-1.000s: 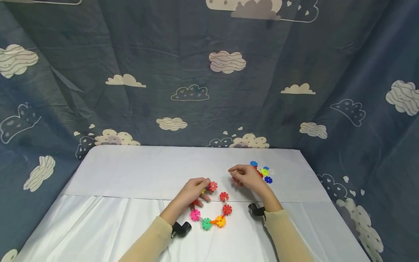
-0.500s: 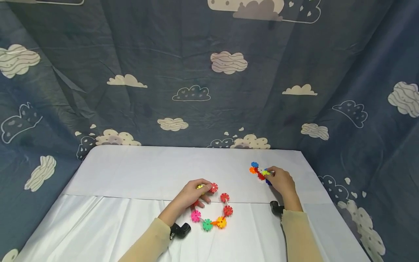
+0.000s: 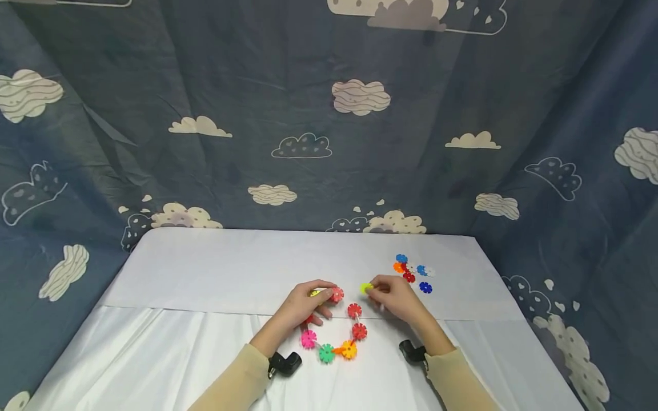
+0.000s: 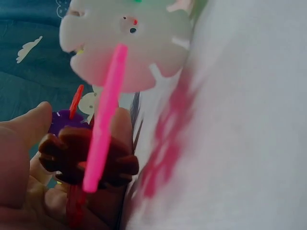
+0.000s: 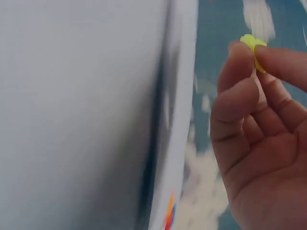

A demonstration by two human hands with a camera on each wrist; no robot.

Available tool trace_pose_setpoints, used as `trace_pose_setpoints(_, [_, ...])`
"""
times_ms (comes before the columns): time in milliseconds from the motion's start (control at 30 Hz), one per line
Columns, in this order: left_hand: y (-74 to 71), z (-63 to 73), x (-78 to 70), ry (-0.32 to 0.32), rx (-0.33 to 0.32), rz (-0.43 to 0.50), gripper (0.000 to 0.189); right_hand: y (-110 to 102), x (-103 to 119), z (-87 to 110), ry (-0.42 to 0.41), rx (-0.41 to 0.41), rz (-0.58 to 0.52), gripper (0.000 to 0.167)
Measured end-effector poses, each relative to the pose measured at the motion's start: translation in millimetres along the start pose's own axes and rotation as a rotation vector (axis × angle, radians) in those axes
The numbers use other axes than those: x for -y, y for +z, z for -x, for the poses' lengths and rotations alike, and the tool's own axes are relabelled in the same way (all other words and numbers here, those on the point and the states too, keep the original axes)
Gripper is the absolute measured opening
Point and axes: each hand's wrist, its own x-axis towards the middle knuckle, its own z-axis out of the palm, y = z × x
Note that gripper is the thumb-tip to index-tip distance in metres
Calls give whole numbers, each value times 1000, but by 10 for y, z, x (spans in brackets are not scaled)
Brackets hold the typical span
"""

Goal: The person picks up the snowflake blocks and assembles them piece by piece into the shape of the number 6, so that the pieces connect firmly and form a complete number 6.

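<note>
A ring-shaped chain of notched plastic snowflake discs (image 3: 326, 353) lies on the white cloth, its colours including red, pink, green and orange. My left hand (image 3: 303, 302) grips the chain's upper left part, near a red disc at its end. The left wrist view has a white disc (image 4: 129, 38), a pink one edge-on (image 4: 104, 124), a dark red one (image 4: 86, 158), and a purple one (image 4: 62, 122) by the thumb. Between thumb and forefinger, my right hand (image 3: 398, 298) pinches a single yellow snowflake disc (image 3: 365, 287), just right of the chain's gap; the right wrist view shows this disc (image 5: 253, 42) at the fingertips.
Several loose discs, among them a dark blue one (image 3: 425, 287) and an orange one (image 3: 398, 267), lie scattered beyond my right hand. The white-covered table (image 3: 221, 268) meets a dark cloud-print curtain (image 3: 303, 188) at the back and sides.
My right hand went right to the loose discs, took the yellow one, and has come back left with it. The left hand keeps its grip on the chain, almost still.
</note>
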Motion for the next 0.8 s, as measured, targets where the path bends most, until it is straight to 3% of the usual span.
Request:
trace_pose_setpoints(100, [-5,-9,-17,7,-10,3,41,192,188,75,-99,17,52,7])
trace_pose_setpoints(200, [-10,-4,-26,10,-10,4,42,297,278,113,-182,-6,134,10])
trace_pose_setpoints(333, [-16,12,-34,13,-17,9,42,370,304,121,-234,-6,193,9])
trace_pose_setpoints(533, [-22,12,-38,12,-16,23,41,404,327,135,-271,-23,220,9])
trace_pose_setpoints(800, [-17,-8,-12,19,-35,18,41,427,372,151,-261,-21,231,10])
